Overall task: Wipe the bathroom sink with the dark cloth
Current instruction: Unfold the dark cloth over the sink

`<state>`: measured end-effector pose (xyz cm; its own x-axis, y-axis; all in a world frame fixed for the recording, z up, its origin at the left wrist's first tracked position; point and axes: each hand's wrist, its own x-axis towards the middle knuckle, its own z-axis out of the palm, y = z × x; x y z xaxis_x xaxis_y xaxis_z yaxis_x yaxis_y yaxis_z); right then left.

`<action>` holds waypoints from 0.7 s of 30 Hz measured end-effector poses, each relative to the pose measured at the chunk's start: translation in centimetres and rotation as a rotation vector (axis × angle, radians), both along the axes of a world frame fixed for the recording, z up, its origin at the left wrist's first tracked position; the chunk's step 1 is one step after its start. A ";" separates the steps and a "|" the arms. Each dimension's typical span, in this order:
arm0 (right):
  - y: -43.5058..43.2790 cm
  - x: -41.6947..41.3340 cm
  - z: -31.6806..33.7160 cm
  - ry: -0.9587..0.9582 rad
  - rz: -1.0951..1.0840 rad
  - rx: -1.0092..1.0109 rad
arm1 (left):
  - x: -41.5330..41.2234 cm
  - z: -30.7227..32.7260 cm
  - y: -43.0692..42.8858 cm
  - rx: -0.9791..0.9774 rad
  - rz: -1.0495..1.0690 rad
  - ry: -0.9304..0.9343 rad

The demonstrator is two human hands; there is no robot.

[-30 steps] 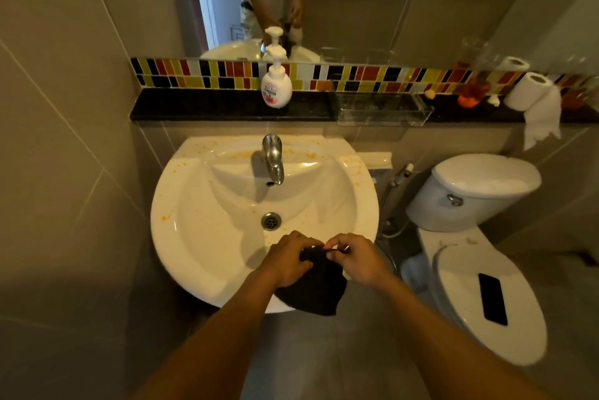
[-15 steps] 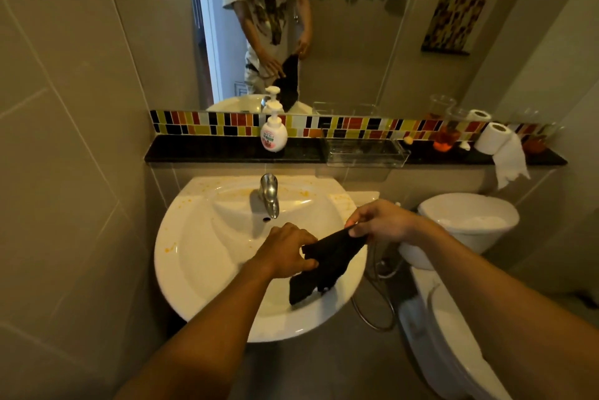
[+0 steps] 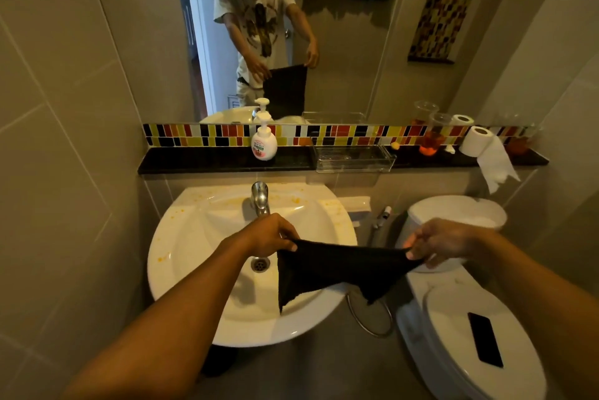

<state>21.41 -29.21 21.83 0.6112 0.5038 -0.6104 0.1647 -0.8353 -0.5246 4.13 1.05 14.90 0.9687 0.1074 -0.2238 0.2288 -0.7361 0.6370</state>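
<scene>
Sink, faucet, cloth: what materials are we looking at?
Sink: looks like glazed white ceramic, glossy, with orange specks on the rim. Faucet: polished metal, likely chrome, mirror-like highlights. Dark cloth: soft black fabric, possibly terry or microfibre, matte and draping between the left hand and right hand.
</scene>
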 end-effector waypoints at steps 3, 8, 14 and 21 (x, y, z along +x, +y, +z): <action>-1.7 -1.1 -2.5 0.102 -0.012 -0.062 | -0.2 -0.4 0.0 0.005 -0.061 0.241; -4.3 -2.4 -5.2 0.280 -0.056 -0.104 | -0.7 -1.0 0.1 -0.083 -0.092 0.471; -5.4 -2.4 -8.2 0.222 -0.086 -0.079 | 1.2 -3.5 -0.2 -0.051 -0.047 0.316; -4.0 0.9 -11.3 -0.048 -0.239 0.127 | 4.4 -7.1 -0.8 0.039 0.085 0.080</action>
<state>22.29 -33.26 10.52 0.7486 0.4126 -0.5191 -0.0020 -0.7814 -0.6240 8.53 0.28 7.79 0.9351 0.1982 -0.2937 0.3399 -0.7360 0.5855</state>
